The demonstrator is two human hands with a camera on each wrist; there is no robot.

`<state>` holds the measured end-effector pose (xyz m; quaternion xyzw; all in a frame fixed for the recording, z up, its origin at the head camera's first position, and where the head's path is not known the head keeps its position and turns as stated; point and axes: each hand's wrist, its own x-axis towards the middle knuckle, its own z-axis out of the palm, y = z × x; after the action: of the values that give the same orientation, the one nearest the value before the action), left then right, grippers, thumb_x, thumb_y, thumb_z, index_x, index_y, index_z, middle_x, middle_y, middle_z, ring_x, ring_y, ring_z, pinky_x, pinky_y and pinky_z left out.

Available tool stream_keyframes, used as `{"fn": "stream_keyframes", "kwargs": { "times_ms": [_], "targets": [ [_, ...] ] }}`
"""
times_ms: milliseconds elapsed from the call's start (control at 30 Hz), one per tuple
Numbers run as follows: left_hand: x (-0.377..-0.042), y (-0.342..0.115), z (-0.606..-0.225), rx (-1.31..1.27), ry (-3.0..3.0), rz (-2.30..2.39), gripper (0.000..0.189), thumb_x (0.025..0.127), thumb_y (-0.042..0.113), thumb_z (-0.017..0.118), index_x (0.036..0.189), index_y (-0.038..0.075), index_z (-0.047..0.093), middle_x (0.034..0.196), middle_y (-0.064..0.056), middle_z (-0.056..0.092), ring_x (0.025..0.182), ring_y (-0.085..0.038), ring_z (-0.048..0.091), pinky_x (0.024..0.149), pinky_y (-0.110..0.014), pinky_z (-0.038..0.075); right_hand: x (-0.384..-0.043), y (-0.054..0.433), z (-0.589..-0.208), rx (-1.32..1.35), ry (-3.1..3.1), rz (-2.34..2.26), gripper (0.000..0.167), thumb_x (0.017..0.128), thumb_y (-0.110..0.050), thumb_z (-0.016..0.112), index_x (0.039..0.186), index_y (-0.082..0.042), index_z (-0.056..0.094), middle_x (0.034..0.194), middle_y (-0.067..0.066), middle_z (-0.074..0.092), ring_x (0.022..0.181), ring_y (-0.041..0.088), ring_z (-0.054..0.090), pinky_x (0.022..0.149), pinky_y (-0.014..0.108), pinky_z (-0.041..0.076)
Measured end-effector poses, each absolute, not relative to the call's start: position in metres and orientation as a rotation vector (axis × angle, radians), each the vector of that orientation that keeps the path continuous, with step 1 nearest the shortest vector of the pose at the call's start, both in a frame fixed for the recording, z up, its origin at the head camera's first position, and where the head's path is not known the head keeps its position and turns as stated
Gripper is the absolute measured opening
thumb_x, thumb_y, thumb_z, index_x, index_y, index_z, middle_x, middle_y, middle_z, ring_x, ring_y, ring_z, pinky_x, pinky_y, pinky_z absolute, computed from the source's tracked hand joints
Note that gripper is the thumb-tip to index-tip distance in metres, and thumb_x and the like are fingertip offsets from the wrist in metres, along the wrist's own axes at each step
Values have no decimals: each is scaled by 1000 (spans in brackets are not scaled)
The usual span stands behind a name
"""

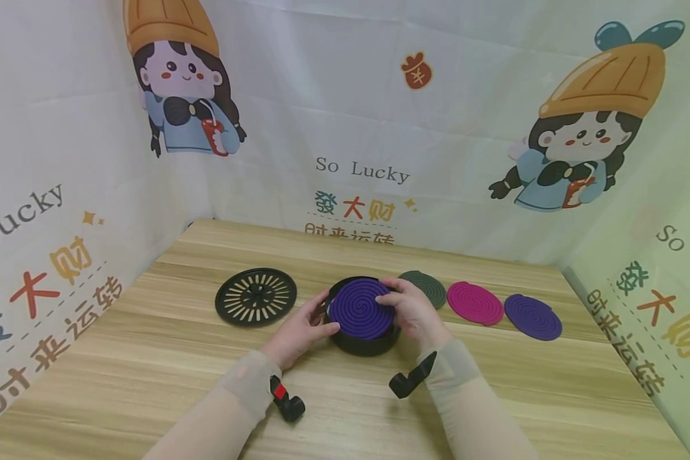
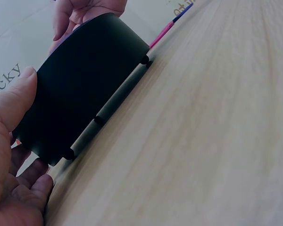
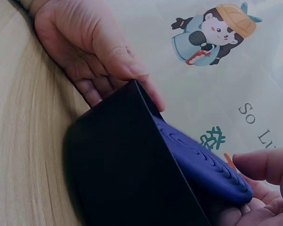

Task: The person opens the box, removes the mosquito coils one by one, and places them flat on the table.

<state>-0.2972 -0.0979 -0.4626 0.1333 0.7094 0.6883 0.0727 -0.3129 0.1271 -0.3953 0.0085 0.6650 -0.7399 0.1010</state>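
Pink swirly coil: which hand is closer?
Right. The right hand is just left of the pink coil in the head view; the left hand is farther left, holding the black pot.

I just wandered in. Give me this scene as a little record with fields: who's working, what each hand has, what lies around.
Worker: a person, bare-handed
Left hand: holds the round black container by its side
Right hand: pinches the tilted purple coil
Tilted coil's position: partly inside the container, one edge sticking out
Left of container: slotted black disc
Right of container, in order: green coil, pink coil, second purple coil
Surface: wood-grain table
Backdrop: printed pale sheet
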Motion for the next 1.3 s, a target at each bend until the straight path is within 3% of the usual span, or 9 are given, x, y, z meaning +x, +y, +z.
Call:
{"fn": "stream_keyframes", "kwargs": {
  "times_ms": [233,600,1300],
  "targets": [
    [-299,-99,-465,408,2139,2063,86,84,13,75,152,6,25,154,-20,26,142,-32,23,117,-40,18,-313,126,-396,17,1996,-2145,54,88,10,54,140,1,40,116,17,58,76,11,65,63,23,57],
    [-297,-98,-464,378,2148,2061,86,83,14,76,152,9,26,155,-16,27,142,-29,25,117,-37,19,-314,124,-397,33,2031,-2098,60,86,13,55,142,-1,39,124,27,54,76,15,66,63,25,58],
    [-297,-98,-462,399,2129,2074,82,85,8,73,152,7,26,154,-19,27,142,-31,24,117,-39,19,-312,127,-397,-5,1950,-2185,59,84,17,52,140,5,37,129,28,51,83,16,66,68,26,59]
  ]
}}
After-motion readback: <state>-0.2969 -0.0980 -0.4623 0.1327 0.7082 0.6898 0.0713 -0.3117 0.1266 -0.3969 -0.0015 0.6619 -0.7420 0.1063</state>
